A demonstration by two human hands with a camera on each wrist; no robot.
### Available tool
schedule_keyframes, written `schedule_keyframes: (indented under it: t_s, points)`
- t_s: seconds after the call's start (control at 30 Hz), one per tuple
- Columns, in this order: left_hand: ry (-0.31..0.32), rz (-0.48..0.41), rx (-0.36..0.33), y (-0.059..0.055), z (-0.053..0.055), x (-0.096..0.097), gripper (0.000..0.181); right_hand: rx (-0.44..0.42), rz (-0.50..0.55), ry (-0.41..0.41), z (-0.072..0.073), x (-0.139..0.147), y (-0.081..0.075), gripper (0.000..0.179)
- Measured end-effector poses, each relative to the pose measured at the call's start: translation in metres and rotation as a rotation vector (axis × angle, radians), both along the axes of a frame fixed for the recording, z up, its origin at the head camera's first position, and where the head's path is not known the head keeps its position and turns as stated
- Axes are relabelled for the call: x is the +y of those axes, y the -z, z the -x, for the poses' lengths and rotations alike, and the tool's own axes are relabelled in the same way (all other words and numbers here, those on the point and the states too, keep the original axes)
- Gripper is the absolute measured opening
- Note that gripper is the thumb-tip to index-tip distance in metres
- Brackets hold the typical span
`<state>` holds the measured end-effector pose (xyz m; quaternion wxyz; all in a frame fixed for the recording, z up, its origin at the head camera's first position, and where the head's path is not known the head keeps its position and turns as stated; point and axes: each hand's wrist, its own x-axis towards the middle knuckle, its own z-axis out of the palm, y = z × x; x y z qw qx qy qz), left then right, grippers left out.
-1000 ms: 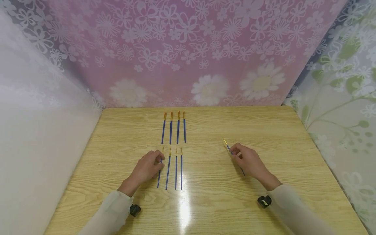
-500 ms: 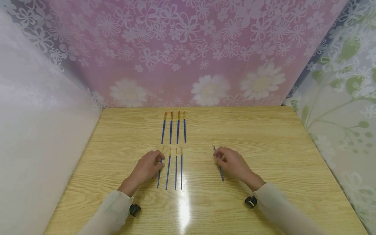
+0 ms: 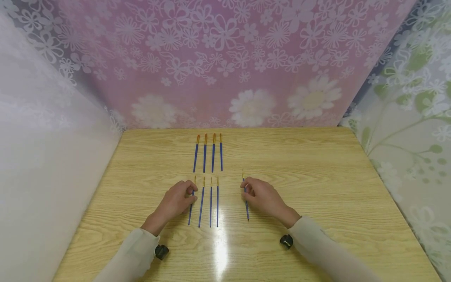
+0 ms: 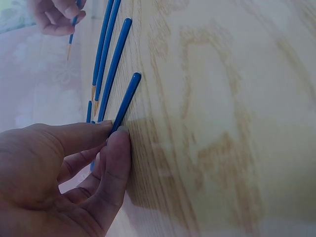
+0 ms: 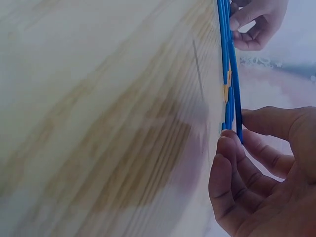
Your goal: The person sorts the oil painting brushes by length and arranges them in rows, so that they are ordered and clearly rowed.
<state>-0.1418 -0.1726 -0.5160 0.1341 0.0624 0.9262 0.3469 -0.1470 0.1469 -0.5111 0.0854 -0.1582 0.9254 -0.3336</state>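
My left hand (image 3: 177,199) pinches the leftmost paintbrush (image 3: 190,213) of the near row between thumb and fingers. That brush has a blue handle (image 4: 127,101) and lies at the table surface. Just right of it are three more thin blue paintbrushes, the closest one (image 3: 201,207) slightly slanted. My right hand (image 3: 264,197) pinches another thin paintbrush (image 3: 247,209) by its handle, its golden tip pointing away from me. In the right wrist view this handle (image 5: 235,84) stands between thumb and fingertips. It is to the right of the near row, roughly parallel to it.
A far row of several wider paintbrushes (image 3: 213,158) with orange-brown bristles lies beyond the near row. The wooden table (image 3: 317,156) meets a pink flowered backdrop (image 3: 197,94) at the back. Pale panels (image 3: 53,149) flank it on both sides.
My right hand has moved left with its paintbrush, bringing it nearer the row and turning it from slanted to almost straight. The left hand has stayed on its brush.
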Motion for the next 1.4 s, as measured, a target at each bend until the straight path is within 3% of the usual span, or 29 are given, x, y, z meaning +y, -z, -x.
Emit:
schedule_keyframes:
  t_s: [0.5, 0.93, 1.4]
  points:
    - [0.008, 0.002, 0.007, 0.000, 0.000, -0.002, 0.020, -0.029, -0.029, -0.042, 0.000, -0.034, 0.005, 0.017]
    - [0.010, 0.017, 0.015, 0.000, 0.000, -0.002, 0.020, 0.003, -0.092, -0.111, -0.002, -0.061, 0.004, 0.016]
    - [0.015, 0.008, 0.017, 0.001, 0.001, -0.002, 0.020, 0.078, -0.168, -0.142, -0.005, -0.064, 0.007, 0.015]
